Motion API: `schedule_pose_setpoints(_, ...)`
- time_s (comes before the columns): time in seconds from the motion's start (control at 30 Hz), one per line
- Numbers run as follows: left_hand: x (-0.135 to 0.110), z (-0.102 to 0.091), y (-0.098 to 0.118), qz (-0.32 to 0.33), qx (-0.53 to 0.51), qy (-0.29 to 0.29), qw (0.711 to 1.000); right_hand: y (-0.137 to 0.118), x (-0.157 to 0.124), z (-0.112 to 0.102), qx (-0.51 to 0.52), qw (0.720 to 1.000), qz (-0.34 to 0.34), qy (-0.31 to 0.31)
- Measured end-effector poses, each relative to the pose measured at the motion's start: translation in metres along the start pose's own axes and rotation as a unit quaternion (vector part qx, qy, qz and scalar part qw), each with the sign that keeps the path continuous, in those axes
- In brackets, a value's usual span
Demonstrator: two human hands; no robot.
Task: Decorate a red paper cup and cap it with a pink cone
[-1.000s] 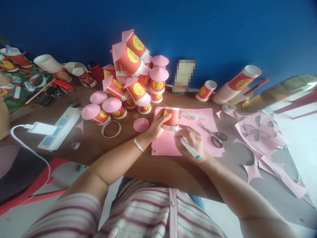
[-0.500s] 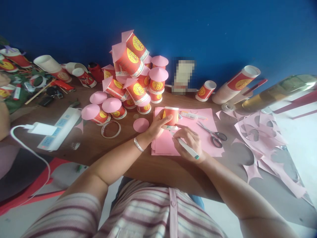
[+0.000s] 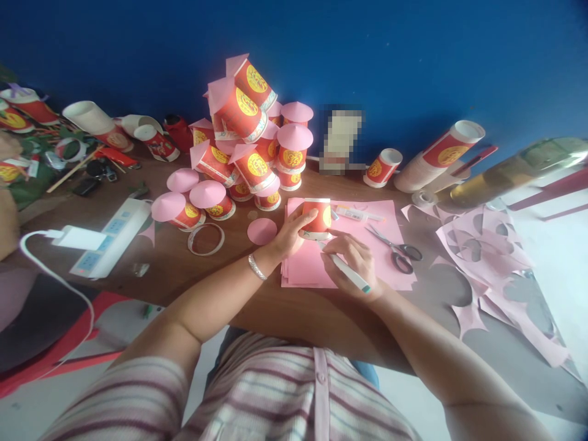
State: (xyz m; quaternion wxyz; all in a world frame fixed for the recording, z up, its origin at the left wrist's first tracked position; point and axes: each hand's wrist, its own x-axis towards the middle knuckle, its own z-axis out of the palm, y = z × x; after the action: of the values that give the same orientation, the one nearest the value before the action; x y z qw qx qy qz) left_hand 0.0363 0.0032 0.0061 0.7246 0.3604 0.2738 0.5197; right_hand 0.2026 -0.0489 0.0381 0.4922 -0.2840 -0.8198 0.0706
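While I watch remotely, left hand (image 3: 294, 233): wrapped around the red cup (image 3: 322, 222).
Right hand (image 3: 359, 260): pinching a marker (image 3: 350, 273) near the cup.
Scissors (image 3: 394, 247): on pink paper (image 3: 307, 270).

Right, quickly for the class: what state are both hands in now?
Left hand: closed around a red paper cup.
Right hand: closed, holding a white marker.

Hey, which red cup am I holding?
The red cup in your left hand, over the pink sheets; it shows no cone, unlike the cone-topped cups piled to its left.
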Motion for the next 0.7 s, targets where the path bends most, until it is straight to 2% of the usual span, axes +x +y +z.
schedule_pose_setpoints(0.7,-0.0013,0.001,-0.0005,0.002,0.001,0.024,1.0,0.002,-0.003,-0.0016,-0.015,1.0,0.019,-0.004)
